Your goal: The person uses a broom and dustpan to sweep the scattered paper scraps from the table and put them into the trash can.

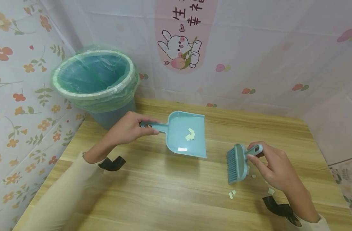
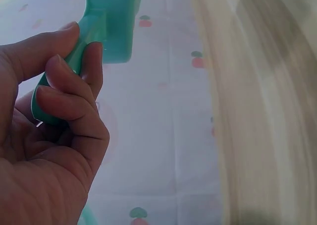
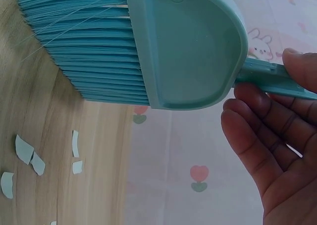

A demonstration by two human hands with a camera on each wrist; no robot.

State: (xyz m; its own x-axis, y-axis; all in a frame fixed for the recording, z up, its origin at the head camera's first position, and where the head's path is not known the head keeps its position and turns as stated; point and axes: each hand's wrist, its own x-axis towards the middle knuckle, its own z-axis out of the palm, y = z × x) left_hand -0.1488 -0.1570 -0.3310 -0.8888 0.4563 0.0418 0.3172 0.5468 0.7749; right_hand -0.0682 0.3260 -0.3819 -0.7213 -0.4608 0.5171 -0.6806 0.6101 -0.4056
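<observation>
My left hand [image 1: 130, 128] grips the handle of a light blue dustpan [image 1: 181, 141], its fingers curled round it in the left wrist view. The pan is held above the table, with several pale paper scraps [image 1: 191, 134] lying in it. My right hand [image 1: 275, 165] pinches the handle of a matching blue hand brush [image 1: 238, 163], whose bristles [image 3: 94, 51] point left toward the pan. Some more pale scraps [image 1: 231, 194] lie on the table in front of the brush, and others lie near my right hand, partly hidden by it.
A blue bin [image 1: 115, 114] lined with a clear green bag stands at the back left of the wooden table [image 1: 152, 195]. Behind the table hangs a white printed cloth [image 1: 251, 57]; a floral cloth [image 1: 20, 106] covers the left side.
</observation>
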